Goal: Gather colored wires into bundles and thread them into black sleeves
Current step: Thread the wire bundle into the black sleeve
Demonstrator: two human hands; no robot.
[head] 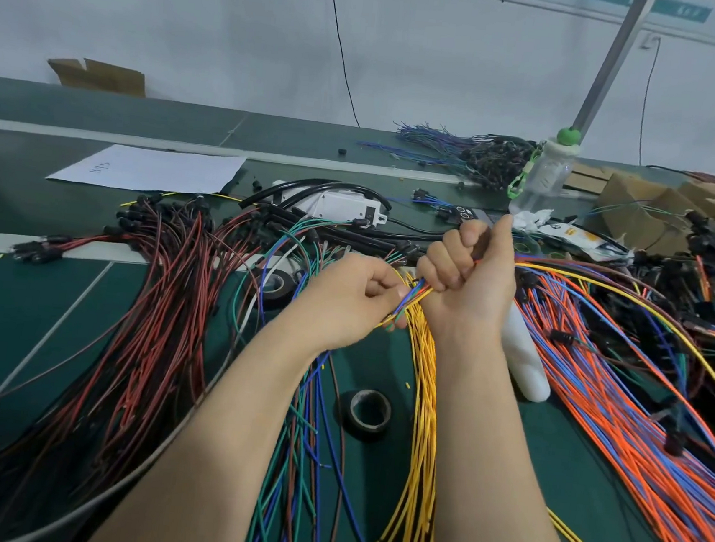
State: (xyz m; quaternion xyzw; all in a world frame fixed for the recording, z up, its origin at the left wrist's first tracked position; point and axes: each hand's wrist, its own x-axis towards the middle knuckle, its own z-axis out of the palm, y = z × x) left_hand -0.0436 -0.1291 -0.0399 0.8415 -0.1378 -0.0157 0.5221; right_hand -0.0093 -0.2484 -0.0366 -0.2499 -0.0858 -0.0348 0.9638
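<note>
1. Colored wires (415, 293), a small mixed bundle of yellow, blue, orange and green strands, ran between the two hands, raised above the green table (14, 325).
2. The left hand (351, 298) pinched the bundle's short loose ends between its thumb and curled fingers.
3. The right hand (471, 277) was closed in a fist round the same bundle just beside the left, with its thumb standing up. The strands left its far side and swept off to the right.
4. A sheaf of yellow wires (424, 408) lay on the table under the hands, with a heap of red and black wires (146, 316) to the left and orange and blue wires (618, 405) to the right.
5. Black sleeves (350, 236) lay behind the hands, near a white box (331, 205).
6. A roll of black tape (366, 411) sat between the forearms, and we saw a second roll (273, 284) left of the left hand.
7. A sheet of paper (151, 168) further back bore a few handwritten marks that we could not read. The signs high on the wall were too blurred for us to make out.
8. A clear bottle (544, 175) with a green cap stood behind the right hand.
</note>
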